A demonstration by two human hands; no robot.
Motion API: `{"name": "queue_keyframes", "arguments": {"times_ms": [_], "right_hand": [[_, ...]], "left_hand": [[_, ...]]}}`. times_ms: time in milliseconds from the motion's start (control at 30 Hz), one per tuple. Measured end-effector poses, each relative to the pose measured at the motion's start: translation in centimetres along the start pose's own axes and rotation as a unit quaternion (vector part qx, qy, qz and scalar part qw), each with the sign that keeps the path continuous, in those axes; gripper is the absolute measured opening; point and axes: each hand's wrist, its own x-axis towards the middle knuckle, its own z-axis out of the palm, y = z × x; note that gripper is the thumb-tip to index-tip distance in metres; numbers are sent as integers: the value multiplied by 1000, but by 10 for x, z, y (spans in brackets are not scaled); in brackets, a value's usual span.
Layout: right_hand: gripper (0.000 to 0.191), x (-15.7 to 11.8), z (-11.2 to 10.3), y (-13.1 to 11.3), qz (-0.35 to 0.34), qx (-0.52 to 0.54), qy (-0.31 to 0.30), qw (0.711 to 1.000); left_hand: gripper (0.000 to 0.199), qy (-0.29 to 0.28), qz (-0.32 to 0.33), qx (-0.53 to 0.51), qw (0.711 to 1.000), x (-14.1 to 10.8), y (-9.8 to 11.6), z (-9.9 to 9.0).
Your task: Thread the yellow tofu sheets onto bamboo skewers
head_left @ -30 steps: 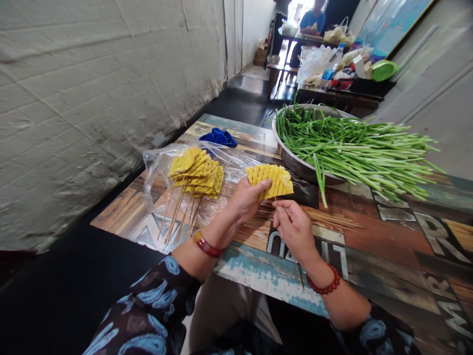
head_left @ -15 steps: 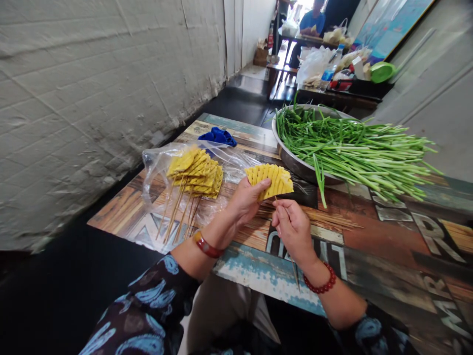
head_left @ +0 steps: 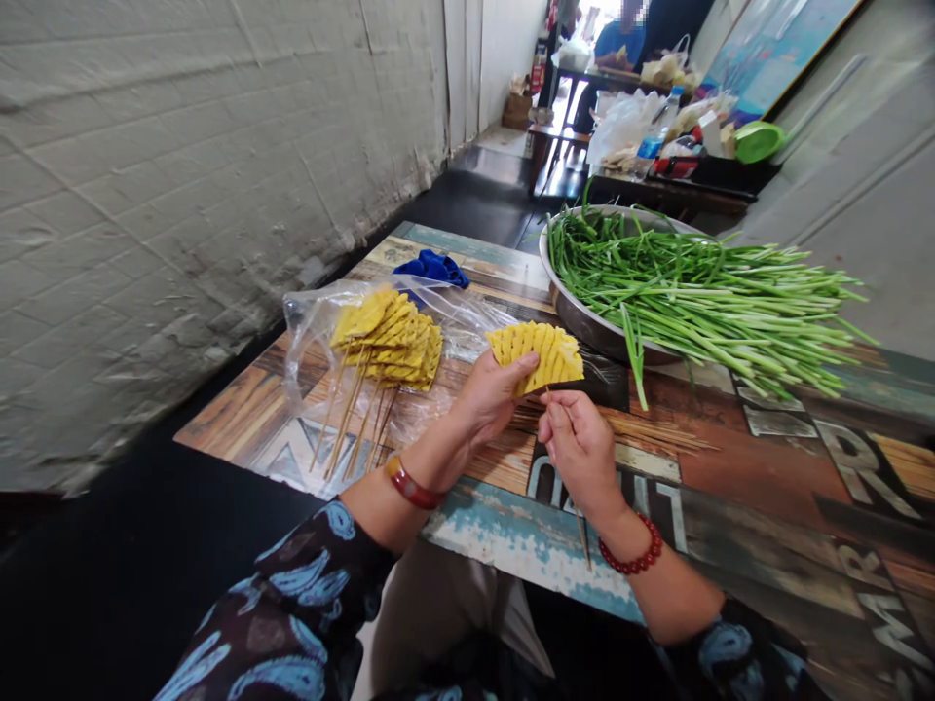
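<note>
My left hand (head_left: 497, 389) is closed on a yellow slab of scored, spongy food (head_left: 553, 356), its thumb lying across the top. Just below that slab, my right hand (head_left: 580, 443) pinches a thin wooden skewer (head_left: 582, 537), whose upper end meets the slab's lower edge. How deep the skewer sits inside cannot be made out. Left of my hands, a stack of skewered yellow slabs (head_left: 391, 336) rests on a clear plastic bag (head_left: 299, 336), the sticks pointing towards me. Loose skewers (head_left: 657, 430) lie on the table beyond my right hand.
A metal basin (head_left: 584, 316) heaped with long green stalks (head_left: 716, 292) stands at the right on the patterned table (head_left: 752, 487). A blue cloth (head_left: 430, 268) lies behind the bag. Farther back are a cluttered table with a bottle (head_left: 654, 131) and a person in blue (head_left: 619, 44).
Hardly anything differs. Both hands keep their grip on the yellow slab and the skewer, and the whole view has shifted very slightly.
</note>
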Motion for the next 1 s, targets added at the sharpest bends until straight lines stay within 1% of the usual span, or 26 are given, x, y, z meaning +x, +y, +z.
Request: {"name": "queue_keyframes", "arguments": {"times_ms": [133, 267, 600, 767, 1000], "right_hand": [[25, 1, 1, 1, -4, 0, 1, 1000], [25, 2, 2, 0, -8, -2, 3, 1000], [27, 2, -2, 2, -14, -5, -24, 1000], [28, 3, -3, 2, -15, -16, -27, 999], [28, 3, -3, 3, -8, -22, -31, 999]], "left_hand": [[35, 2, 1, -3, 1000, -1, 0, 1], [32, 10, -4, 4, 1000, -2, 1, 3], [33, 29, -3, 2, 1000, -2, 6, 3], [36, 39, 0, 12, 999, -2, 6, 2], [33, 26, 9, 24, 999, -2, 0, 0]]}}
